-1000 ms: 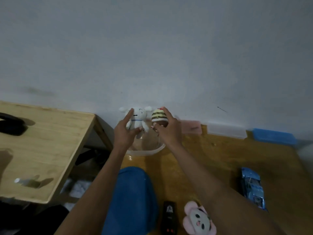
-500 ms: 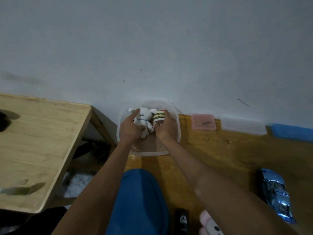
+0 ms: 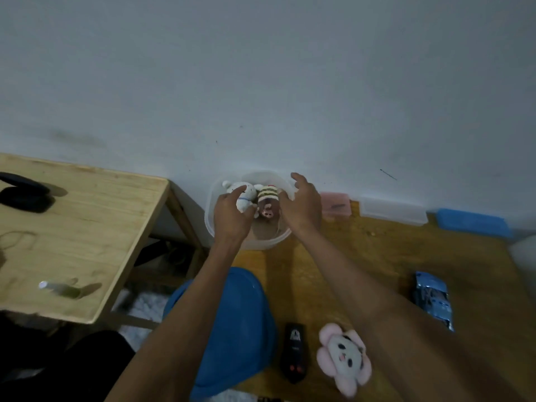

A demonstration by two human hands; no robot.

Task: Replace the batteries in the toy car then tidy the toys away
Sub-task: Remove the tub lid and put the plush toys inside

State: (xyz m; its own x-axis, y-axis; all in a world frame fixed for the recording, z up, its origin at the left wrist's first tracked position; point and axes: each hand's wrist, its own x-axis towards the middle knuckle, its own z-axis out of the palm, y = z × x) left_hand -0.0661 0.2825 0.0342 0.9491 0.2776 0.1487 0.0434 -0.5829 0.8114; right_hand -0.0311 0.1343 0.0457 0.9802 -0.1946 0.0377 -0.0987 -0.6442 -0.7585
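A clear plastic tub [image 3: 268, 242] stands on the wooden floor against the wall. Inside it lie a white plush toy [image 3: 243, 200] and a striped plush toy [image 3: 268, 195] with a pink face. My left hand [image 3: 232, 216] reaches into the tub, index finger and thumb curled round the white plush. My right hand [image 3: 303, 207] hovers just right of the striped plush with fingers spread, holding nothing. The blue toy car [image 3: 433, 300] sits on the floor at the right. A black remote [image 3: 294, 352] and a pink flower plush [image 3: 343, 358] lie near the bottom.
A blue lid [image 3: 240, 314] lies on the floor under my left forearm. A wooden table [image 3: 81, 227] at left carries a black case [image 3: 24, 195] and a small cylinder [image 3: 59, 287]. Pink [image 3: 335, 204], clear [image 3: 391, 211] and blue [image 3: 472, 223] boxes line the wall.
Both hands lowered the two plush toys into the tub. My right hand has let go of the striped plush and opened; the striped plush now lies face up.
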